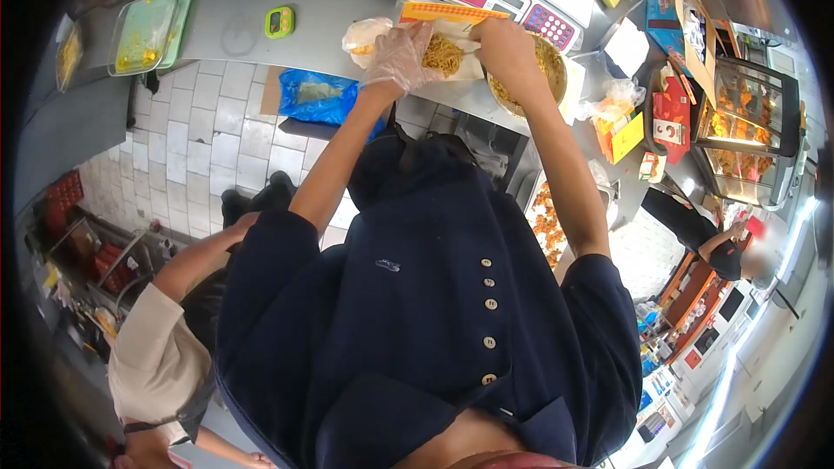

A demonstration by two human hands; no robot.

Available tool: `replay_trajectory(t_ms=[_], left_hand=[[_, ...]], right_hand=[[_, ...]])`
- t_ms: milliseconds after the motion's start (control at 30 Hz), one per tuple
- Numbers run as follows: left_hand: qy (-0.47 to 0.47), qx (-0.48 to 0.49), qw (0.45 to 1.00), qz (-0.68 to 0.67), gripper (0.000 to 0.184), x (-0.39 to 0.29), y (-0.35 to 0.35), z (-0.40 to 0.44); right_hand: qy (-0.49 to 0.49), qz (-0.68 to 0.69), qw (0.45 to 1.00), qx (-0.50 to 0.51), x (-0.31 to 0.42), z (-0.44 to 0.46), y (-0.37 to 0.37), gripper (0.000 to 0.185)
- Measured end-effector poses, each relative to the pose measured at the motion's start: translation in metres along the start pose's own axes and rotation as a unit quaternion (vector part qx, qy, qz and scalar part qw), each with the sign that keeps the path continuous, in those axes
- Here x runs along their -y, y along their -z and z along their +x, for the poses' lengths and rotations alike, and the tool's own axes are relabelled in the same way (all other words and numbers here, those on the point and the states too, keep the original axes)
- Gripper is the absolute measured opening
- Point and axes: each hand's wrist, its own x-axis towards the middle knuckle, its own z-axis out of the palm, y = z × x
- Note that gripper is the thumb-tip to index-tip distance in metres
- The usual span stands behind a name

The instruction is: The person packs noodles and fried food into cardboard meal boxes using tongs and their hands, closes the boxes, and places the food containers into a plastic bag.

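Observation:
My left hand [402, 59], in a clear plastic glove, grips the left side of an open paper food pack [453, 12] with an orange checked edge. Brown noodles [443, 56] lie in the pack, right beside the gloved fingers. My right hand [511, 54] is bare and closed at the pack's right side; what its fingers pinch is mostly hidden. Partly under that hand and wrist stands a round metal bowl [551, 69] with more noodles in it. A white rounded item [366, 37] rests just left of my gloved hand.
Behind the pack stands a scale [512, 2]. A green timer [280, 23] and green trays [148, 30] are along the counter to the left. A blue plastic bag [317, 97] lies at the counter's front. A heated display case [747, 130] stands right. Co-workers are at lower left [165, 356] and far right [695, 230].

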Motion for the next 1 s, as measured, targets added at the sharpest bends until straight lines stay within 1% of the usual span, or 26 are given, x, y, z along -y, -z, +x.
replay_trajectory(t_ms=[67, 133, 267, 333, 367, 433, 533, 633, 700, 767, 833, 867, 933, 967, 1000], left_hand=[[0.0, 0.001, 1.0, 0.003, 0.111, 0.001, 0.0, -0.001], [0.002, 0.0, 1.0, 0.007, 0.111, 0.003, 0.0, 0.0], [-0.014, -0.032, 0.999, 0.019, 0.111, 0.005, -0.003, -0.003], [-0.02, -0.04, 0.999, 0.027, 0.11, 0.006, -0.003, -0.002], [-0.034, -0.04, 0.999, 0.01, 0.11, 0.009, -0.003, -0.002], [-0.048, -0.041, 0.998, -0.008, 0.11, 0.012, -0.003, 0.001], [-0.058, -0.019, 0.998, -0.008, 0.111, 0.013, -0.001, 0.004], [-0.067, -0.012, 0.997, -0.02, 0.113, 0.015, -0.004, 0.006], [-0.089, -0.028, 0.995, -0.037, 0.112, 0.017, -0.005, 0.008], [-0.098, -0.016, 0.993, -0.057, 0.11, 0.02, -0.003, 0.008], [-0.106, -0.006, 0.991, -0.08, 0.108, 0.026, -0.008, 0.011], [-0.114, -0.009, 0.99, -0.084, 0.108, 0.03, -0.015, 0.013], [-0.124, -0.014, 0.988, -0.089, 0.108, 0.033, -0.02, 0.017], [-0.125, -0.016, 0.989, -0.083, 0.108, 0.032, -0.019, 0.016], [-0.126, -0.019, 0.989, -0.076, 0.109, 0.034, -0.02, 0.017]], right_hand=[[-0.014, -0.008, 1.0, -0.001, -0.012, -0.006, 0.003, 0.023], [0.027, 0.176, 0.983, 0.036, -0.024, -0.019, 0.015, 0.028], [-0.008, 0.186, 0.983, 0.005, -0.045, -0.043, 0.02, 0.035], [-0.007, 0.266, 0.964, 0.002, -0.066, -0.054, 0.01, 0.035], [-0.01, 0.265, 0.964, 0.0, -0.073, -0.061, 0.007, 0.035], [-0.063, 0.363, 0.929, 0.038, -0.08, -0.077, 0.005, 0.037], [-0.078, 0.401, 0.912, 0.034, -0.079, -0.082, -0.006, 0.038], [-0.069, 0.421, 0.904, 0.034, -0.067, -0.079, -0.01, 0.039], [-0.068, 0.426, 0.901, 0.03, -0.065, -0.08, -0.011, 0.039], [-0.068, 0.43, 0.9, 0.026, -0.067, -0.086, -0.01, 0.039], [-0.132, 0.436, 0.89, 0.016, -0.079, -0.102, -0.007, 0.042], [-0.134, 0.434, 0.891, 0.015, -0.088, -0.112, -0.004, 0.042], [-0.186, 0.341, 0.92, -0.049, -0.11, -0.135, 0.006, 0.044], [-0.187, 0.339, 0.921, -0.05, -0.119, -0.144, 0.011, 0.044], [-0.224, 0.263, 0.937, -0.042, -0.125, -0.151, 0.018, 0.043]])
